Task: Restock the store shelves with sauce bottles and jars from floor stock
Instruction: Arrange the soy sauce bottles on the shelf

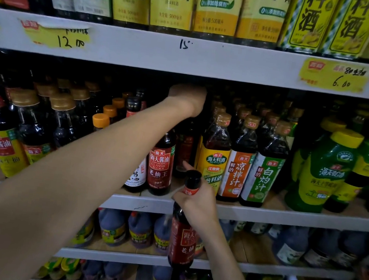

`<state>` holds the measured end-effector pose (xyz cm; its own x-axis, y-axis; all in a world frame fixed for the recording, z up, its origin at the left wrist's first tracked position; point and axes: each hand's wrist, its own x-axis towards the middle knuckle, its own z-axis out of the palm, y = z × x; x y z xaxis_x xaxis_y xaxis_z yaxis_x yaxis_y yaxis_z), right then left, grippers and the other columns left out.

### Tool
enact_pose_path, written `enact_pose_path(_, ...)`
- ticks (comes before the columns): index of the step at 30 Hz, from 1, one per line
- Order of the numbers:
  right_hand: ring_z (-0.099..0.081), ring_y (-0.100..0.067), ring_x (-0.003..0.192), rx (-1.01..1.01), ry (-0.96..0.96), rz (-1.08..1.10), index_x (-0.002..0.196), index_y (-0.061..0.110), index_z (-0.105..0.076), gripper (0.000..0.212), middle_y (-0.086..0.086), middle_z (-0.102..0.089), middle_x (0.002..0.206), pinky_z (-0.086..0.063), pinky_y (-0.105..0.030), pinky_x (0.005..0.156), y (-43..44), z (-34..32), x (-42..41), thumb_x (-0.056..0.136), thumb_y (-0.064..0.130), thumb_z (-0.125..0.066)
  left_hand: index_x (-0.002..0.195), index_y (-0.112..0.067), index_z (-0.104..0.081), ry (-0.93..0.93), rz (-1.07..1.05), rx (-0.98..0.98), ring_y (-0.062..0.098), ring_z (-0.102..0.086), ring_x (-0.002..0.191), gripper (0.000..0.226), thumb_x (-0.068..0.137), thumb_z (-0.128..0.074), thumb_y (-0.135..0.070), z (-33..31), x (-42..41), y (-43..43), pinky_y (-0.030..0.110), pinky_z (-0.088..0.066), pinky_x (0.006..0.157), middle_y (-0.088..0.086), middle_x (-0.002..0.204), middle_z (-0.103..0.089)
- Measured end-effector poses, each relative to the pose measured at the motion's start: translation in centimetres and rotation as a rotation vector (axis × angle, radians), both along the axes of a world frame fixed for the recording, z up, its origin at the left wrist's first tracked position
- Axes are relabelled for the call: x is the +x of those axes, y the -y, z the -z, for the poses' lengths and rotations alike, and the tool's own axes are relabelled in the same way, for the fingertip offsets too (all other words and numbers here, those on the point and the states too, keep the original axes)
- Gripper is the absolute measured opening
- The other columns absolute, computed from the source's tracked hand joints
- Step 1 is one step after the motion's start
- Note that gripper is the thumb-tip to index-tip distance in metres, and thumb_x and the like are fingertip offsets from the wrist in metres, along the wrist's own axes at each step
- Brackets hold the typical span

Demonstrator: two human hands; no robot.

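My left hand reaches deep into the middle shelf, curled over the top of a dark red-label bottle in the second row; its fingertips are lost in the shade. My right hand grips the neck of another dark soy sauce bottle with a black cap and red label. It holds that bottle upright in front of the shelf edge. A matching red-label bottle stands at the front of the row, just left of the gap.
Gold-capped soy bottles crowd the shelf's left side. Cooking wine and dressing bottles stand right of the gap, then green bottles. The upper shelf hangs low overhead. Jugs fill the shelf below.
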<state>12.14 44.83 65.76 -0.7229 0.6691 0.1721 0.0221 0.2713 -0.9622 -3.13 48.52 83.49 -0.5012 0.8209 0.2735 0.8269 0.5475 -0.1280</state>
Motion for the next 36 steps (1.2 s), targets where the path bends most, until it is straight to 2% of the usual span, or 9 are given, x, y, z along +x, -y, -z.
enact_pose_path(4, -0.067, -0.001, 0.091, 0.030, -0.004, 0.013, 0.109, 0.048, -0.061, 0.057, 0.023, -0.072, 0.098, -0.053, -0.020, 0.081, -0.6, -0.5, 0.1, 0.071, 0.007, -0.073, 0.113, -0.011, -0.063, -0.114, -0.003, -0.011, 0.031, -0.062, 0.105, 0.022, 0.097, -0.049, -0.014, 0.3, -0.1, 0.3, 0.036, -0.047, 0.075, 0.012, 0.115, -0.064)
enact_pose_path(7, -0.068, -0.004, 0.082, 0.023, -0.010, 0.045, 0.092, 0.037, -0.066, 0.038, 0.016, -0.073, 0.089, -0.056, -0.029, 0.079, -0.9, -0.6, 0.1, 0.071, 0.007, -0.075, 0.115, -0.011, -0.064, -0.155, -0.024, -0.043, 0.032, -0.062, 0.108, 0.022, 0.097, -0.052, -0.015, 0.3, 0.0, 0.2, 0.037, -0.049, 0.078, 0.012, 0.119, -0.064)
enact_pose_path(12, -0.068, -0.007, 0.085, 0.013, 0.000, 0.050, 0.097, 0.040, -0.067, 0.040, 0.011, -0.074, 0.088, -0.055, -0.030, 0.079, -1.3, -0.5, 0.1, 0.072, 0.009, -0.076, 0.116, -0.011, -0.065, -0.161, -0.027, -0.058, 0.030, -0.062, 0.109, 0.023, 0.100, -0.051, -0.018, 0.5, 0.0, -0.2, 0.036, -0.049, 0.081, 0.011, 0.119, -0.064)
enact_pose_path(15, -0.068, -0.009, 0.081, 0.003, 0.004, 0.053, 0.099, 0.038, -0.066, 0.040, 0.007, -0.073, 0.084, -0.052, -0.026, 0.073, -1.4, -0.4, 0.2, 0.073, 0.009, -0.076, 0.118, -0.010, -0.062, -0.028, 0.023, -0.068, 0.028, -0.061, 0.103, 0.023, 0.099, -0.049, -0.016, 0.1, -0.3, 0.3, 0.038, -0.051, 0.088, 0.011, 0.118, -0.063)
enact_pose_path(18, -0.069, -0.010, 0.079, -0.007, 0.004, 0.053, 0.099, 0.036, -0.066, 0.039, 0.005, -0.073, 0.083, -0.051, -0.025, 0.071, -1.4, -0.5, 0.3, 0.074, 0.009, -0.076, 0.113, -0.008, -0.060, 0.017, 0.110, -0.086, 0.024, -0.055, 0.087, 0.022, 0.097, -0.046, -0.012, -0.5, -0.5, 1.0, 0.034, -0.047, 0.077, 0.009, 0.104, -0.060)
enact_pose_path(22, -0.068, -0.007, 0.082, -0.036, 0.004, 0.040, 0.102, 0.035, -0.065, 0.038, 0.006, -0.074, 0.086, -0.046, -0.022, 0.070, -1.2, -0.6, 0.3, 0.075, 0.010, -0.075, 0.118, -0.006, -0.057, -0.033, 0.116, -0.077, 0.023, -0.051, 0.086, 0.023, 0.097, -0.047, -0.010, -0.5, -0.6, 1.3, 0.032, -0.040, 0.073, 0.010, 0.102, -0.057)
enact_pose_path(27, -0.068, -0.005, 0.083, -0.067, -0.016, 0.034, 0.100, 0.033, -0.066, 0.036, 0.007, -0.074, 0.086, -0.046, -0.021, 0.072, -1.0, -0.5, 0.3, 0.074, 0.010, -0.076, 0.089, -0.010, -0.059, 0.020, 0.096, -0.089, 0.026, -0.057, 0.090, 0.015, 0.097, -0.048, -0.009, -0.5, -0.5, 1.3, 0.026, -0.042, 0.072, 0.012, 0.105, -0.062)
enact_pose_path(30, -0.067, -0.003, 0.082, -0.072, -0.034, 0.035, 0.098, 0.032, -0.067, 0.036, 0.007, -0.073, 0.086, -0.046, -0.020, 0.072, -0.8, -0.2, 0.2, 0.074, 0.007, -0.076, 0.107, -0.005, -0.064, -0.015, 0.081, -0.088, 0.029, -0.061, 0.098, 0.017, 0.096, -0.052, -0.010, -0.3, -0.5, 1.1, 0.035, -0.048, 0.085, 0.012, 0.109, -0.064)
enact_pose_path(36, -0.068, -0.007, 0.082, -0.072, -0.052, 0.032, 0.095, 0.029, -0.067, 0.035, 0.007, -0.073, 0.085, -0.050, -0.025, 0.076, -0.7, 0.0, 0.1, 0.073, 0.004, -0.074, 0.117, -0.007, -0.064, -0.140, 0.038, -0.156, 0.028, -0.061, 0.108, 0.023, 0.099, -0.052, -0.015, 0.2, -0.4, 0.6, 0.035, -0.047, 0.084, 0.012, 0.118, -0.064)
